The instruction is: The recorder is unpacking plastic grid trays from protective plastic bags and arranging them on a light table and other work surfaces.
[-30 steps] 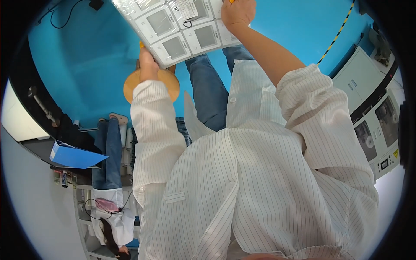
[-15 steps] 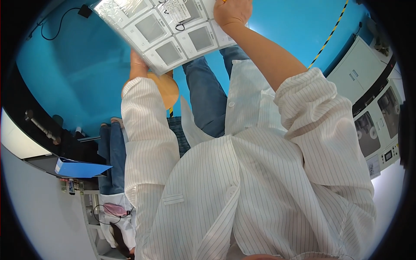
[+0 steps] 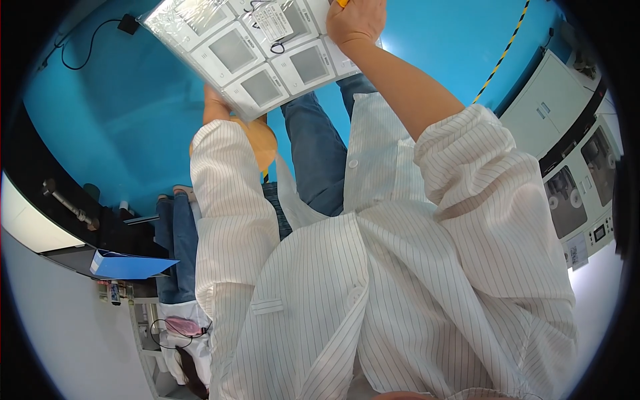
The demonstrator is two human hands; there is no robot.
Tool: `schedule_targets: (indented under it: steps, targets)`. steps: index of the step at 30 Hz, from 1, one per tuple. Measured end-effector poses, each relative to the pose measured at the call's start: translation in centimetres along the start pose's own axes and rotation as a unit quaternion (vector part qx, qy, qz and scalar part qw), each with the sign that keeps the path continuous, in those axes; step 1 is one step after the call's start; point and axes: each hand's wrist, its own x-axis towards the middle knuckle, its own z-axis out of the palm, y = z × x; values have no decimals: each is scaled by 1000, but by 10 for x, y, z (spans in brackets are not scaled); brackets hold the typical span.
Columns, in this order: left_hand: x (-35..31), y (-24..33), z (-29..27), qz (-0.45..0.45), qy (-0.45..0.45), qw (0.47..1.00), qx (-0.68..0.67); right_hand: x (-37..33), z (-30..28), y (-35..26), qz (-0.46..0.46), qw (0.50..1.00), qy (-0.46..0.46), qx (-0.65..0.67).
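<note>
A flat pack of white devices (image 3: 261, 90) with grey screens, wrapped in clear plastic, is held tilted in front of me at the top of the view. A white printed label and a thin black cord loop lie on its upper part. My left hand (image 3: 215, 105) supports the pack from underneath at its near left corner, its fingers hidden behind it. Over the pack's right side is my right hand (image 3: 358, 25), closed around a small yellow-orange thing (image 3: 343, 3). The top edge cuts off most of that thing, so its kind does not show.
Below my left forearm is a tan rounded surface (image 3: 259, 141). Another person in jeans (image 3: 175, 227) is at the left, near a blue folder (image 3: 130, 265). Grey cabinets (image 3: 543, 107) and a machine with reels (image 3: 567, 200) stand right. Black-yellow tape (image 3: 505, 53) marks the blue floor.
The pack and both hands have barely shifted. The surroundings at the left and right have moved slightly in the view.
</note>
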Motion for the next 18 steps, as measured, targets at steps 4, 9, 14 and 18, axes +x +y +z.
schedule_targets:
  steps: [4, 9, 14, 18]
  targets:
    - [6, -3, -6, -13, -3, 999, -31, 0, 1, 0, -7, 1000, 17, -7]
    - [9, -5, -6, -31, -6, 999, -37, 1, 2, 1, -7, 1000, 10, -21]
    - [8, -7, 0, -26, -20, 998, -44, -1, 4, -1, -6, 1000, 14, -26]
    - [3, -6, 5, -19, -30, 998, -49, -1, 3, 0, 3, 1000, 9, -25]
